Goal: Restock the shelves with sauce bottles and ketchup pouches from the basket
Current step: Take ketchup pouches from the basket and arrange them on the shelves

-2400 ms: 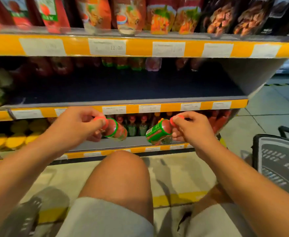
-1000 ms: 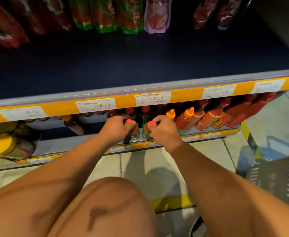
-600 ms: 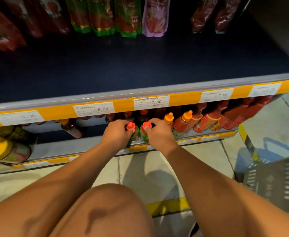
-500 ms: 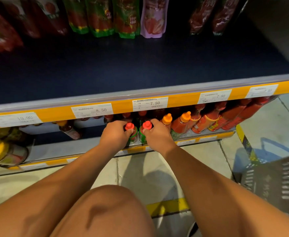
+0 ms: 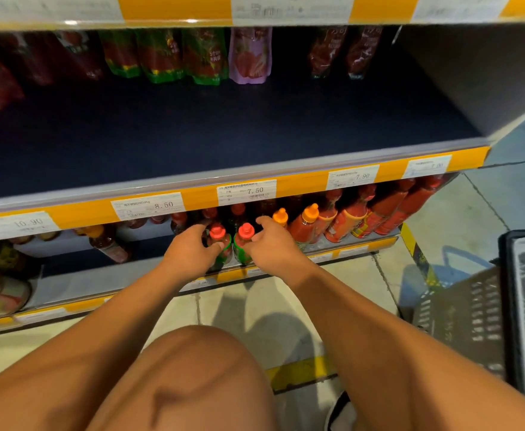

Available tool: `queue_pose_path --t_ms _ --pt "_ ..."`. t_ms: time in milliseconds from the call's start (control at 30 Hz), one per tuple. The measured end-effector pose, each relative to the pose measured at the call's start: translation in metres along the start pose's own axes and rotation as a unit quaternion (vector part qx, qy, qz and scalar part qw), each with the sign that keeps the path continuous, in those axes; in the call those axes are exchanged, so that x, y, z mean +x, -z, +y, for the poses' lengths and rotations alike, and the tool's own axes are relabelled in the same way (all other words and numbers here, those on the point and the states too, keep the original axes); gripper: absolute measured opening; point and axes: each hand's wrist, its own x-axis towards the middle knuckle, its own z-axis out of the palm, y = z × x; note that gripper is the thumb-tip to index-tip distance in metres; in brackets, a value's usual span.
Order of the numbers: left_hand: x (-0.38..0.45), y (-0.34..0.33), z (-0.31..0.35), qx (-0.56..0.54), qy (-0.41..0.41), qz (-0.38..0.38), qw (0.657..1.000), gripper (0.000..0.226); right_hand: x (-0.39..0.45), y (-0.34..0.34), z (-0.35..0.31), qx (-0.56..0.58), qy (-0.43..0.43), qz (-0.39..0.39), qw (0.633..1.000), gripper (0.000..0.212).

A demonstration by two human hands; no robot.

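Two hands reach to the bottom shelf, the left hand (image 5: pixel 189 253) and the right hand (image 5: pixel 270 244), each at one of two red-capped bottles (image 5: pixel 219 244) with green labels standing side by side at the front edge. Right of them stand two orange-capped bottles (image 5: pixel 306 223), then a row of about five red bottles (image 5: pixel 388 209), the far ones too crowded to count surely. On the middle shelf hang three green-edged pouches (image 5: pixel 161 54), one purple pouch (image 5: pixel 250 54) and two dark red pouches (image 5: pixel 342 52); four price tags (image 5: pixel 247 191) line its rail, and one basket (image 5: pixel 472 309) sits on the floor.
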Motion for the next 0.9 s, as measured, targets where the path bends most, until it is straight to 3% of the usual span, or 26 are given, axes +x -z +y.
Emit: queue_pose_path --t_ms 100,233,300,533,633,733,900 --pt "-0.025 0.007 -0.002 -0.008 -0.014 -0.026 1.000 0.048 -0.022 0.019 -0.004 -0.005 0.045 -0.015 0.999 0.021" --pt "-0.059 0.025 0.008 -0.004 0.005 -0.119 0.993 0.019 -0.063 0.050 -0.016 -0.074 0.123 -0.064 0.988 0.015" --pt "-0.078 0.038 0.029 -0.030 -0.002 -0.186 0.982 0.016 -0.085 0.071 -0.024 -0.078 0.157 -0.070 0.982 0.012" --pt "-0.122 0.053 0.172 -0.021 -0.152 -0.169 0.974 0.011 -0.177 0.174 0.011 0.045 0.197 0.063 0.977 0.008" --pt "-0.144 0.043 0.238 -0.028 -0.218 -0.181 0.959 0.011 -0.224 0.229 0.067 0.088 0.159 0.127 0.975 0.010" --pt "-0.176 0.012 0.303 -0.030 -0.269 -0.240 0.932 0.015 -0.273 0.276 0.156 0.120 0.050 0.200 0.971 0.012" --pt "-0.221 -0.068 0.383 0.023 -0.337 -0.285 0.897 0.021 -0.324 0.309 0.299 0.028 -0.108 0.223 0.968 0.016"
